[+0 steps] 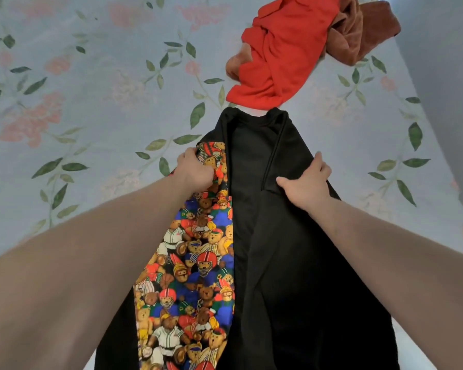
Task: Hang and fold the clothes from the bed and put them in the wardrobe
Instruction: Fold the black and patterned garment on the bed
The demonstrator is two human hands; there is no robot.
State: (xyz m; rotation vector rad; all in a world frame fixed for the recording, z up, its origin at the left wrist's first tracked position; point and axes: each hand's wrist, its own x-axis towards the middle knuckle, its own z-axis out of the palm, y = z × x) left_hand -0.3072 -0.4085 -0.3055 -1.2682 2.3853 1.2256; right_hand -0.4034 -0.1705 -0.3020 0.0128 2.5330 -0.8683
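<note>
Black vest (pixel 292 263): left hand (pixel 195 169), right hand (pixel 305 182) gripping.

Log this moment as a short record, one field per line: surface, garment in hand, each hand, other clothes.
surface: bed sheet, pale with a leaf and flower print
garment in hand: black garment with a teddy bear print panel, spread out lengthwise
left hand: grips the printed edge
right hand: grips the black edge
other clothes: red garment crumpled beyond the black one; brown garment bunched against it
hanger: none visible
</note>
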